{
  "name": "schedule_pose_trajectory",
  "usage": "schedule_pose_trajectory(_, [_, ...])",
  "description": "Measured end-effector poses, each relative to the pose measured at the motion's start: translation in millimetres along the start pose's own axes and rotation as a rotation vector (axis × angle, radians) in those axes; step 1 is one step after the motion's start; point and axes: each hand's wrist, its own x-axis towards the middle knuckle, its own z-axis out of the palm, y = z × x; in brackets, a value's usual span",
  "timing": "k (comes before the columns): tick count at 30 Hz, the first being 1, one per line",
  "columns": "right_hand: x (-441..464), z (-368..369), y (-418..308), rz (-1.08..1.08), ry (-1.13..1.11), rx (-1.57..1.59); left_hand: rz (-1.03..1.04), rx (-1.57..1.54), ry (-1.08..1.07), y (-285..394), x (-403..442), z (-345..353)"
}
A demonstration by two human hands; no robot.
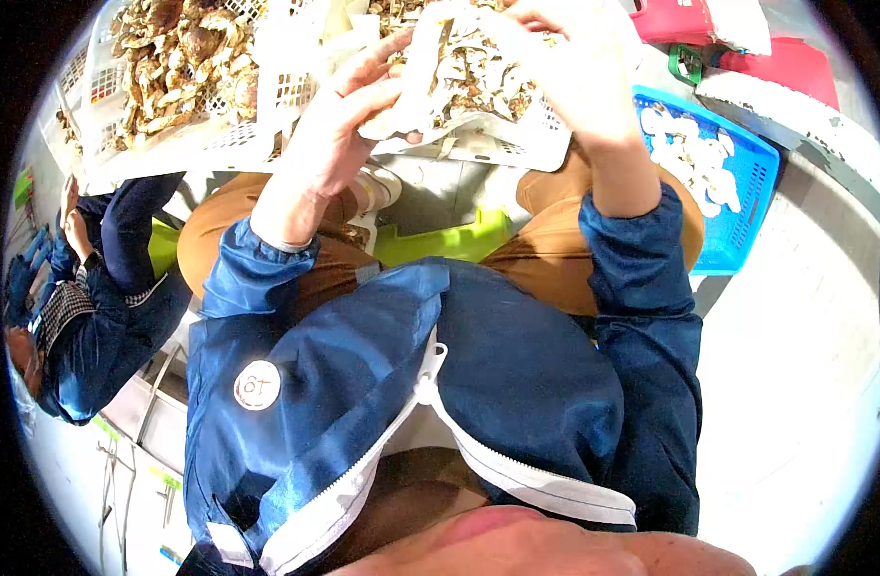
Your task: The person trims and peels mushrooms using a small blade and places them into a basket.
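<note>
Back from the grip, I see a glossy navy jacket (526, 365) covering the torso. Just behind the bare left hand (349, 125), the left sleeve (257, 264) ends in a gathered cuff; the right sleeve (641, 259), behind the bare right hand (569, 43), bunches the same way. Farther back from the grip I make out a white front zip (555, 480) with a chunky white pull (435, 357). Behind the left hand, the chest bears a round white badge (257, 386) with dark marks I can't read surely. Nearer the grip are tan-brown trousers (214, 211).
</note>
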Motion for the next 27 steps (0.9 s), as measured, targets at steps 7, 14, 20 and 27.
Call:
schedule_pose_trajectory(7, [-8.3,7.8,0.0,-0.043,-0.128,0.133,0.130,0.384,0.041,-7.5,-1.3,0.4])
schedule_pose_trajectory(14, [-9.4,15.1,-6.7,0.121,0.069,0.074,0.069,0.240,-0.030,-10.3,2.3,-4.2])
schedule_pose_trajectory(20, [-1.6,3.5,7.1,-0.098,0.136,-0.131,-0.145,-0.296,-0.114,-4.3,3.7,-15.8])
schedule_pose_trajectory(27, [-9.1,8.8,-13.1,0.174,-0.423,0.263,-0.070,-0.012,0.093,-7.0,0.2,-3.1])
